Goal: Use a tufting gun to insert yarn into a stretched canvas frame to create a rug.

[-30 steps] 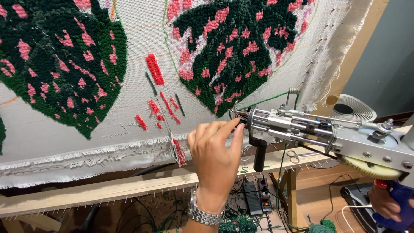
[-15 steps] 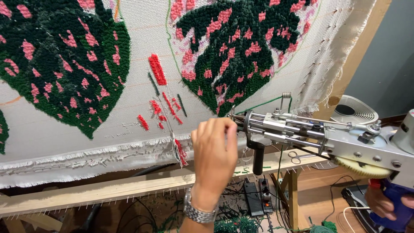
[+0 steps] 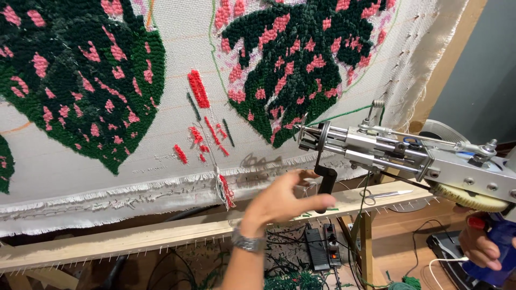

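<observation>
While the right hand [image 3: 481, 248] is wrapped around the blue grip [image 3: 497, 252] of a tufting gun [image 3: 424, 158] at the lower right edge of the view, its fingers curled shut on that grip, the left hand [image 3: 282, 198] floats in the middle of the scene with fingers loosely spread, gripping nothing. The left thumb and fingertips lie just beside the gun's short black front handle [image 3: 325, 181], which hangs down from the silver metal body; whether skin touches the handle cannot be told. A metal watch [image 3: 248, 243] circles the left wrist. The gun stretches from the right hand toward the upper left, its needle end [image 3: 302, 134] close against a white cloth [image 3: 172, 156] stretched upright on a wooden frame [image 3: 161, 236]. A green yarn [image 3: 344, 114] runs to a wire loop on top of the gun, and a pale yellow gear [image 3: 467, 197] shows beneath its rear. On the cloth are large tufted leaves [image 3: 301, 59] in dark green with pink patches, and between them a few short red test strokes [image 3: 198, 88]. Scissors [image 3: 384, 194] rest on the frame's lower bar. Below, on the floor, lie a black power strip [image 3: 321, 248] and tangled cords.
</observation>
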